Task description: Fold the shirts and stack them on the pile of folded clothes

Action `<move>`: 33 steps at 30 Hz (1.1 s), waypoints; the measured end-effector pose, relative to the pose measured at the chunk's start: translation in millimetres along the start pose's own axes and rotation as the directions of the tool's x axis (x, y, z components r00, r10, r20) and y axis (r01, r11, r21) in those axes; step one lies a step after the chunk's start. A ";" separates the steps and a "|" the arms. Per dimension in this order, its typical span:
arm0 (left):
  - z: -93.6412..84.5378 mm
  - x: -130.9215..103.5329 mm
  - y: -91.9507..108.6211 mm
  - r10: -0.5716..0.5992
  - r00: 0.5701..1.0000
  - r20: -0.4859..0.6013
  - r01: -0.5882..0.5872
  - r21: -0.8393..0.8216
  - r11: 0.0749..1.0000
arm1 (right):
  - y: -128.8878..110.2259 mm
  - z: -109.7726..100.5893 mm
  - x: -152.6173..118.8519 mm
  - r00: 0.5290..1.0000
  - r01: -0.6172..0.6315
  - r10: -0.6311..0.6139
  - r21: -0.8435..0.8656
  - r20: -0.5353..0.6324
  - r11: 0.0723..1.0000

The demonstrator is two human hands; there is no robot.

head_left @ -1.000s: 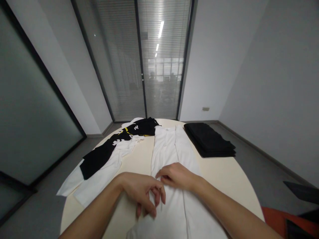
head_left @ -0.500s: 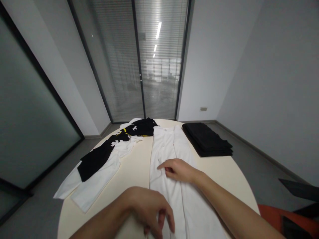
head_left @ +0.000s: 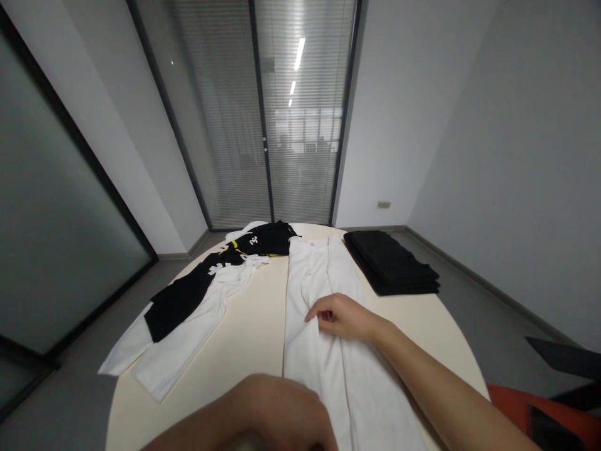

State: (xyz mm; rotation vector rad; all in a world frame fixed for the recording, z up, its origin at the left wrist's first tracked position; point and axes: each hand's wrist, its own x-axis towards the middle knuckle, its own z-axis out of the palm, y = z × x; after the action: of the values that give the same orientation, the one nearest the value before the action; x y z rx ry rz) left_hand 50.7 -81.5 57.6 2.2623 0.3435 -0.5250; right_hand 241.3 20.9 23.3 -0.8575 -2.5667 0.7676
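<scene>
White trousers lie lengthwise on the round cream table, waistband at the far end and legs running towards me out of the bottom of the picture. My right hand rests on their middle, thumb and fingers pinching a fold of the cloth. Low in the picture, my left hand is bent over the left side of the lower legs. Its fingers are hidden behind the back of the hand and cut off by the lower edge, so their grip does not show.
Black and white garments lie spread along the left of the table, one white end hanging past its edge. Folded black cloths are stacked at the right. An orange and black chair stands at the lower right.
My right hand has shifted slightly right, pulling a fold of the trousers with it. My left hand has dropped lower, its fingers now out of sight.
</scene>
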 end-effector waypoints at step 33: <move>18.6 20.2 -12.5 0.260 0.843 -0.471 -0.150 0.259 0.954 | 33.7 -22.6 -13.7 0.975 -0.197 0.203 0.069 -0.092 0.978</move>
State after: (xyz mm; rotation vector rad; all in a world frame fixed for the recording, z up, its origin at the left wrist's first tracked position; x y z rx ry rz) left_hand 58.6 -85.4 28.7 2.5899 0.3013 0.1645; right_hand 277.4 43.8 20.0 -1.1184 -2.3848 0.8316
